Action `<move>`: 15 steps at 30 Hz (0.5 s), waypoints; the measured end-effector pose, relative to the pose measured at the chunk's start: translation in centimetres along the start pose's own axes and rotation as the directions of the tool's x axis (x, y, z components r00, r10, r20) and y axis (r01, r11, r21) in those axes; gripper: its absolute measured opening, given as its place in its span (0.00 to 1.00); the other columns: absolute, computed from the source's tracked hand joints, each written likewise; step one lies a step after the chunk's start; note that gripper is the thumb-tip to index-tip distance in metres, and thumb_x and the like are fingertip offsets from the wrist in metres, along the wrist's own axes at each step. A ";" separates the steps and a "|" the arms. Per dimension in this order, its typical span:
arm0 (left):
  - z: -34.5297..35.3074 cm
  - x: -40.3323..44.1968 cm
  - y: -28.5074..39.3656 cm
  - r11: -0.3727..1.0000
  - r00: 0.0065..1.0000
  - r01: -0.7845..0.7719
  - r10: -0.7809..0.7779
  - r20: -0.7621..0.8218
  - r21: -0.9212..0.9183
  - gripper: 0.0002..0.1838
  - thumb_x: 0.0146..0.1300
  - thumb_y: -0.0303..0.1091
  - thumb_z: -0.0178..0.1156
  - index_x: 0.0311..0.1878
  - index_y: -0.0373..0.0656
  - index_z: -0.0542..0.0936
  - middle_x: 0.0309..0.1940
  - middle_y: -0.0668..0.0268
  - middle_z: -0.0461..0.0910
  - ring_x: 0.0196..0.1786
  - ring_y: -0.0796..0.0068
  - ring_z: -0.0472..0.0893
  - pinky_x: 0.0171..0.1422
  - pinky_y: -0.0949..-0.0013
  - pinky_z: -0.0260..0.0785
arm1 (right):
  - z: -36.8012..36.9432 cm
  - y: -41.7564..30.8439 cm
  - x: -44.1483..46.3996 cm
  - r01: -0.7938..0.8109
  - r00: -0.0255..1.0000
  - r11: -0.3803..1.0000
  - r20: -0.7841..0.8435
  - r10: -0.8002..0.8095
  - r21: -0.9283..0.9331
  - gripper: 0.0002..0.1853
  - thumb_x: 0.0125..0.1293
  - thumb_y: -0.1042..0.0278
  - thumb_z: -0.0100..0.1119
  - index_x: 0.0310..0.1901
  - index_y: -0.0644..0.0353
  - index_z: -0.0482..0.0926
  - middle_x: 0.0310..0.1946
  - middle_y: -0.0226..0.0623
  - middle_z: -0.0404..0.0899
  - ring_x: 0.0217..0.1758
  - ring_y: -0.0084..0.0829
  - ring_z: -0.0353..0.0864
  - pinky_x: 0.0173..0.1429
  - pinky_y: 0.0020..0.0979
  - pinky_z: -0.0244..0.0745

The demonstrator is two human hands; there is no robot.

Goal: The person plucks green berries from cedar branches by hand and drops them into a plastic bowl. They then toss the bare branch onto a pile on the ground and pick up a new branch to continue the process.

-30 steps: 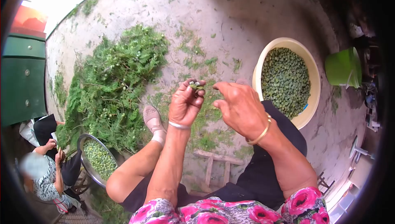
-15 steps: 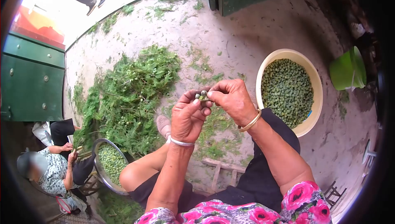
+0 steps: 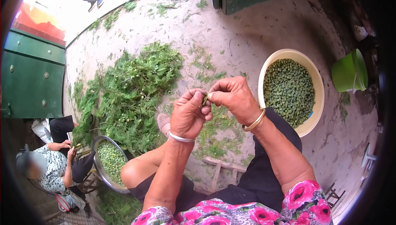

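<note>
My left hand [image 3: 187,115] is closed with thumb and fingers round a small green sprig [image 3: 205,100], mostly hidden by the fingertips. My right hand [image 3: 236,101] pinches at the sprig's other side with thumb and forefinger, close against the left fingertips. To the right of my knee stands a cream basin [image 3: 319,95], filled with small round green cones [image 3: 288,91]. Left of my hands a big heap of feathery evergreen branches [image 3: 134,88] lies on the floor, with pale green cones among the leaves.
A seated co-worker [image 3: 55,163] at lower left holds a branch in both hands. Beside them is a metal basin [image 3: 98,167] of green cones. A lime-green bucket [image 3: 350,71] stands far right, a wooden stool [image 3: 217,171] below my hands, green cabinets [image 3: 33,82] left.
Several round cones showed at my left fingertips before; now only a bit of green shows there. The right hand has shifted slightly, still pinching. Someone's legs at top left have moved.
</note>
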State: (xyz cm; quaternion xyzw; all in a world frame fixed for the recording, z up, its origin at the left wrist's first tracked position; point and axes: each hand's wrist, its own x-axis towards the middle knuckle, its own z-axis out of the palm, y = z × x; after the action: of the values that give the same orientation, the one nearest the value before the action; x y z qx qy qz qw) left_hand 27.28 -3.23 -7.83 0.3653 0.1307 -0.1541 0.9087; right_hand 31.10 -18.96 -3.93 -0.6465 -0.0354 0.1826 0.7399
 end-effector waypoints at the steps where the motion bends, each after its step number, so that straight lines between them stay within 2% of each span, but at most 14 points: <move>1: 0.0 0.0 -0.2 0.973 0.998 0.063 -0.059 0.025 -0.222 0.09 0.67 0.31 0.57 0.47 0.39 0.75 0.34 0.61 0.75 0.28 0.79 0.72 0.29 0.73 0.68 | 0.0 0.1 0.0 -0.001 1.000 1.000 0.000 0.001 -0.001 0.06 0.55 0.77 0.57 0.25 0.70 0.80 0.20 0.34 0.81 0.23 0.18 0.77 0.30 0.23 0.74; 2: 0.0 0.0 -0.3 0.937 0.992 0.126 -0.130 0.009 -0.325 0.10 0.68 0.34 0.56 0.47 0.40 0.75 0.34 0.61 0.73 0.30 0.80 0.67 0.30 0.74 0.63 | -0.1 0.2 0.1 0.001 1.000 0.995 -0.009 0.000 0.100 0.05 0.54 0.77 0.57 0.25 0.70 0.81 0.21 0.34 0.81 0.24 0.18 0.77 0.31 0.22 0.73; 3: -0.4 0.1 -0.4 0.937 0.991 0.127 -0.131 0.009 -0.326 0.10 0.68 0.34 0.56 0.47 0.40 0.75 0.34 0.61 0.73 0.30 0.80 0.67 0.30 0.74 0.63 | -0.2 0.3 0.1 0.004 1.000 0.980 -0.018 0.000 0.200 0.05 0.54 0.77 0.57 0.26 0.69 0.81 0.22 0.34 0.81 0.24 0.18 0.77 0.32 0.21 0.73; 4: -1.1 0.3 -0.8 0.871 0.986 0.167 -0.146 0.081 -0.461 0.11 0.69 0.35 0.55 0.48 0.39 0.74 0.34 0.61 0.73 0.30 0.79 0.67 0.31 0.74 0.63 | -0.3 0.3 0.1 0.002 1.000 0.980 -0.018 0.001 0.199 0.05 0.54 0.77 0.57 0.26 0.69 0.81 0.22 0.34 0.81 0.24 0.18 0.77 0.32 0.21 0.73; 5: -1.9 0.5 -1.1 0.785 0.976 0.213 -0.150 0.155 -0.582 0.12 0.69 0.36 0.54 0.48 0.37 0.74 0.34 0.60 0.72 0.31 0.79 0.66 0.31 0.74 0.63 | -0.4 0.3 0.2 -0.010 1.000 0.961 0.010 0.008 0.277 0.05 0.54 0.77 0.58 0.26 0.69 0.81 0.22 0.33 0.81 0.25 0.17 0.77 0.32 0.21 0.72; 6: -2.4 0.6 -1.2 0.769 0.966 0.252 -0.163 0.201 -0.588 0.12 0.67 0.32 0.54 0.49 0.34 0.73 0.37 0.57 0.74 0.33 0.74 0.70 0.35 0.72 0.67 | -0.5 0.2 0.3 -0.024 0.999 0.935 0.037 0.012 0.354 0.05 0.54 0.76 0.58 0.27 0.68 0.81 0.22 0.33 0.81 0.26 0.17 0.77 0.32 0.20 0.72; 7: -2.0 0.5 -1.0 0.768 0.966 0.253 -0.164 0.202 -0.588 0.12 0.67 0.32 0.54 0.49 0.34 0.73 0.37 0.57 0.74 0.33 0.74 0.70 0.35 0.72 0.67 | -0.8 0.0 0.4 -0.024 0.999 0.935 0.036 0.012 0.353 0.05 0.54 0.76 0.58 0.27 0.68 0.81 0.22 0.33 0.81 0.26 0.17 0.77 0.32 0.20 0.72; 9: -1.0 0.1 -0.6 0.889 0.992 0.119 -0.089 0.088 -0.443 0.14 0.64 0.27 0.54 0.51 0.31 0.73 0.41 0.52 0.75 0.37 0.68 0.74 0.42 0.66 0.72 | -1.3 -0.2 0.4 -0.017 0.998 0.997 -0.061 0.022 0.069 0.06 0.52 0.74 0.60 0.26 0.69 0.80 0.21 0.38 0.81 0.26 0.23 0.79 0.32 0.25 0.73; 10: -1.6 0.1 -0.5 0.874 0.992 0.118 -0.079 0.101 -0.471 0.14 0.60 0.23 0.54 0.50 0.31 0.73 0.43 0.49 0.76 0.41 0.63 0.76 0.48 0.61 0.74 | -1.5 -0.1 0.3 -0.016 0.998 0.997 -0.064 0.021 0.072 0.06 0.52 0.74 0.60 0.26 0.69 0.80 0.21 0.38 0.81 0.26 0.23 0.79 0.32 0.25 0.73; 11: -2.3 0.2 -0.5 0.877 0.991 0.120 -0.077 0.110 -0.465 0.14 0.60 0.23 0.54 0.50 0.31 0.73 0.43 0.49 0.76 0.41 0.63 0.76 0.48 0.61 0.74 | -1.6 0.0 0.2 0.007 1.000 0.974 -0.019 -0.011 -0.226 0.06 0.51 0.73 0.59 0.25 0.68 0.80 0.21 0.42 0.81 0.25 0.28 0.79 0.32 0.29 0.74; 12: -3.1 0.2 -0.7 0.900 0.998 0.036 -0.053 -0.027 -0.435 0.14 0.60 0.23 0.55 0.49 0.31 0.74 0.42 0.50 0.77 0.42 0.62 0.76 0.49 0.60 0.74 | -1.8 0.1 0.1 0.044 0.999 0.863 0.032 -0.033 -0.503 0.06 0.50 0.73 0.58 0.25 0.68 0.79 0.21 0.47 0.80 0.24 0.33 0.80 0.32 0.33 0.75; 13: -3.4 0.3 -0.6 0.918 0.987 -0.045 -0.021 -0.162 -0.393 0.13 0.59 0.22 0.55 0.48 0.32 0.75 0.41 0.51 0.77 0.42 0.62 0.76 0.50 0.59 0.74 | -1.9 1.3 0.0 0.101 0.995 0.717 0.077 -0.066 -0.690 0.10 0.50 0.68 0.64 0.24 0.69 0.77 0.20 0.47 0.78 0.23 0.36 0.79 0.29 0.36 0.73; 14: -3.3 0.3 -0.2 0.913 0.951 -0.061 -0.069 -0.300 -0.404 0.09 0.61 0.24 0.57 0.44 0.34 0.76 0.37 0.55 0.77 0.37 0.67 0.75 0.42 0.64 0.74 | -1.5 1.2 -0.6 0.081 0.996 0.565 0.085 -0.020 -0.821 0.09 0.49 0.70 0.62 0.24 0.68 0.78 0.22 0.51 0.78 0.26 0.42 0.80 0.31 0.40 0.74; 15: -4.6 0.5 -0.1 0.917 0.955 -0.060 -0.062 -0.289 -0.395 0.09 0.61 0.24 0.57 0.44 0.34 0.76 0.37 0.55 0.77 0.37 0.67 0.75 0.42 0.64 0.74 | -1.0 1.1 -0.8 0.061 0.996 0.391 0.079 0.030 -0.919 0.07 0.49 0.71 0.61 0.25 0.67 0.79 0.23 0.54 0.78 0.29 0.48 0.82 0.32 0.43 0.75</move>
State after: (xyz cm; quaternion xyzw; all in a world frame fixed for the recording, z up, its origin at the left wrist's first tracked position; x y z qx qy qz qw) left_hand 27.09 -0.11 -11.29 0.1911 0.2940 -0.0682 0.9340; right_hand 30.36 -20.05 -5.02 -0.9389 -0.1668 0.1522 0.2597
